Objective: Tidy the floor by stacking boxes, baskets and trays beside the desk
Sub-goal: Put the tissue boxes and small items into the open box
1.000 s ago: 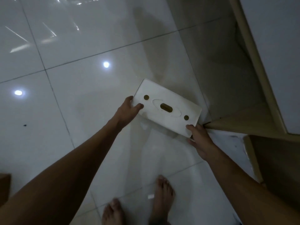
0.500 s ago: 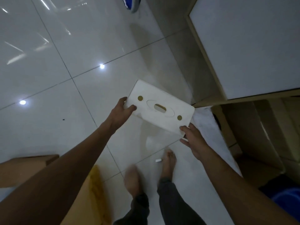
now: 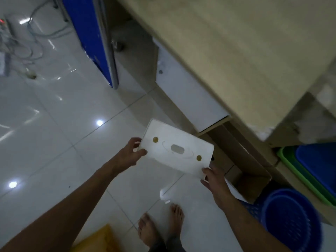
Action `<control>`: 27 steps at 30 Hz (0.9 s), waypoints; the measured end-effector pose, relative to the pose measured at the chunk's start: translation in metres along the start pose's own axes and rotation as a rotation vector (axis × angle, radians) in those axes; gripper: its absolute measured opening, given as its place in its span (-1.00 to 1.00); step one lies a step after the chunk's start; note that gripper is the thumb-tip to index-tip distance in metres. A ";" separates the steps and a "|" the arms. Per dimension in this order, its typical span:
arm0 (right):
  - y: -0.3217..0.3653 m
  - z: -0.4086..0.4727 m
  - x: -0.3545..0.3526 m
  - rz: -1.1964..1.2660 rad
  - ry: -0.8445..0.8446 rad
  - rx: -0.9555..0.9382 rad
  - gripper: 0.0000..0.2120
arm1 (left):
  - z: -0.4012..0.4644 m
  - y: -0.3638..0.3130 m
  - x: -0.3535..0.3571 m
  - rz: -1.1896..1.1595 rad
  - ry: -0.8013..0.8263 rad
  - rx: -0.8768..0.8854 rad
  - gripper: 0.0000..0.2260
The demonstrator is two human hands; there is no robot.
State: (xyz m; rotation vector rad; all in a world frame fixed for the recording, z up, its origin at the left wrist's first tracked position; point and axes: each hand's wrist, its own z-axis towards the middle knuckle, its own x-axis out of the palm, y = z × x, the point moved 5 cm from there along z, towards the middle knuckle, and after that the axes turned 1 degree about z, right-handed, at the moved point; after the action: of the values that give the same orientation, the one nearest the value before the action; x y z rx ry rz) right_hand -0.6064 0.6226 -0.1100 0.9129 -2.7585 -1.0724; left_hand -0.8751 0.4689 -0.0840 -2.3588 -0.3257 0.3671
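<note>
A person's left hand (image 3: 130,154) and right hand (image 3: 214,176) pinch opposite short ends of a white box (image 3: 177,151), thumbs on top, held above the tiled floor (image 3: 54,142) beside the desk (image 3: 227,51); its underside is hidden and no writing is legible. A blurred blue basket (image 3: 291,220), green tray (image 3: 307,175) and open cardboard box (image 3: 249,177), contents unclear, sit at right

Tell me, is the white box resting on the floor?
No, both hands, left hand and right hand, hold the white box in the air above the floor.
</note>
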 end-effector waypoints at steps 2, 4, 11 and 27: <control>0.001 -0.012 -0.023 0.028 -0.035 0.005 -0.60 | -0.004 -0.020 0.017 0.063 0.055 -0.004 -0.40; -0.004 -0.022 -0.048 0.072 -0.067 0.029 -0.63 | -0.005 -0.037 0.037 0.137 0.074 -0.005 -0.51; -0.037 -0.049 -0.153 0.217 -0.174 0.068 -0.78 | -0.005 -0.079 0.141 0.280 0.203 -0.011 -0.66; -0.090 -0.008 -0.320 0.381 -0.247 0.231 -0.72 | 0.044 -0.140 0.322 0.426 0.302 -0.087 -0.60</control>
State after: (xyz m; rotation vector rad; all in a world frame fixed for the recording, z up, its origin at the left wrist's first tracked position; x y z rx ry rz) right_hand -0.2949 0.7379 -0.1079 0.2529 -3.1259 -0.8639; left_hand -0.6103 0.7030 -0.0729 -2.5155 0.3139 0.1891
